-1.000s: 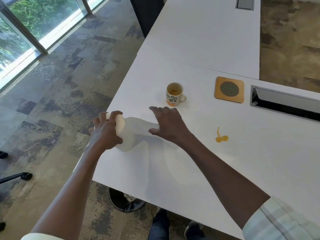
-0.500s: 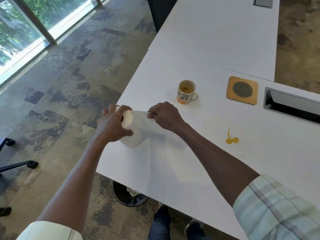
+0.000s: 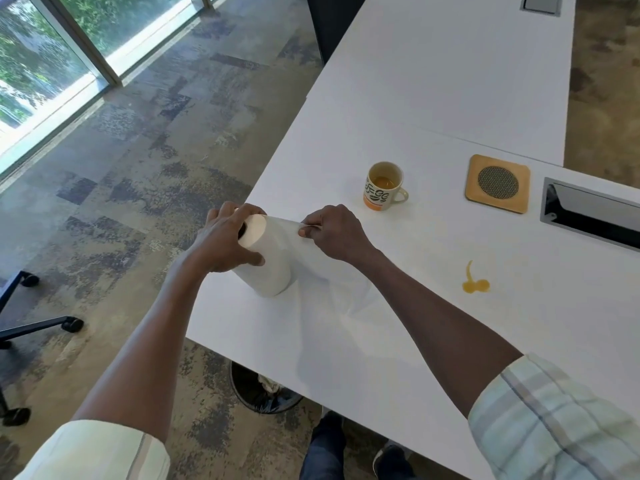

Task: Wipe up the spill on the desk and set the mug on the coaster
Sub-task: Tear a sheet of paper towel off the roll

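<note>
since a second ago my right grip [image 3: 334, 233] went from flat on the sheet to pinching its top edge; left grip [image 3: 227, 242] clasps the upright paper roll [image 3: 273, 265] near the tabletop [image 3: 415, 341] corner. ceramic mug [image 3: 383, 186] stands beside the square wooden coaster [image 3: 497, 183]; the orange spill [image 3: 475, 282] lies on open white surface.

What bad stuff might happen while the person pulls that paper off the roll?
The roll stands near the desk edge; a hard tug by the right hand might tip it off. The sheet may tear unevenly. Later, the mug holds liquid, so moving it to the coaster might spill more.
</note>
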The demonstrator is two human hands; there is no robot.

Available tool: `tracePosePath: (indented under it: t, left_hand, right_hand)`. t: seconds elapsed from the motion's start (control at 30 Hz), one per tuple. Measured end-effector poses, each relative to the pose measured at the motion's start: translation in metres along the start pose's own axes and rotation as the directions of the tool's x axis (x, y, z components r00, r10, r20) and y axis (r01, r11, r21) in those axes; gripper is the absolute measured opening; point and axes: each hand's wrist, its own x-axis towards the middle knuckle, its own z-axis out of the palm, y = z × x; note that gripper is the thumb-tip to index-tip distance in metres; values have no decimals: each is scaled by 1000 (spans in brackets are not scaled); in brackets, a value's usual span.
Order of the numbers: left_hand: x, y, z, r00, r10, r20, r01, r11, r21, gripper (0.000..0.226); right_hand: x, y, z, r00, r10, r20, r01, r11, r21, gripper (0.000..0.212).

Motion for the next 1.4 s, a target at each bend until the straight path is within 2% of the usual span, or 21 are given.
tracePosePath:
  t: [0.1, 0.17, 0.27, 0.33, 0.37, 0.43, 0.5, 0.63, 0.7, 0.83, 0.9, 0.97, 1.17, 1.4]
  left_hand:
    - [3, -9, -2, 999, -12, -35, 11, 999, -42, 78]
    - [7, -13, -5, 999, -27, -38, 25, 998, -59, 79]
    - [11, -16, -6, 999, -32, -29, 30, 998, -58, 82]
    - [12, -17, -5, 999, -30, -34, 28, 997, -66, 82]
    - [13, -18, -5, 999, -31, -37, 28, 997, -67, 81]
    - [14, -20, -5, 998, -40, -44, 37, 997, -71, 80]
    - [15, -22, -6, 997, -58, -43, 55, 995, -86, 80]
    - [18, -22, -7, 996, -73, -45, 67, 992, -110, 79]
    - [18, -21, -7, 995, -81, -52, 75, 990, -117, 79]
    - [19, -18, -7, 993, -99, -59, 92, 989, -118, 79]
    - [18, -16, -6, 992, -105, -63, 97, 988, -116, 78]
    - [18, -14, -5, 992, -112, -65, 104, 988, -116, 77]
    - [14, -6, 1, 988, -128, -87, 120, 988, -92, 77]
    - [2, 10, 13, 989, -111, -96, 112, 994, 6, 80]
  right_hand:
    - [0, 10, 4, 998, 24, -52, -24, 1000, -1, 16]
    - [-2, 20, 4, 996, 66, -56, -65, 998, 18, 30]
    - [-5, 29, 3, 993, 109, 47, -113, 990, 88, 21]
    - [-9, 28, 3, 973, 171, 153, -187, 978, 93, 79]
    - [-10, 30, 5, 957, 218, 191, -238, 967, 92, 101]
    - [-13, 33, 9, 937, 267, 227, -290, 954, 77, 115]
    - [-16, 40, 11, 924, 297, 242, -313, 949, 28, 98]
    - [-25, 52, 11, 906, 340, 252, -360, 932, 35, 36]
    - [-29, 60, 9, 905, 343, 251, -361, 932, 26, 26]
    - [-40, 83, 3, 904, 367, 220, -351, 930, -109, 22]
    - [-49, 97, 0, 891, 399, 218, -377, 916, -136, 27]
    - [-60, 109, -2, 877, 430, 216, -408, 902, -140, 32]
    - [-91, 141, -8, 836, 508, 207, -477, 859, -185, 27]
    - [-115, 154, -21, 852, 506, 136, -490, 861, -137, 24]
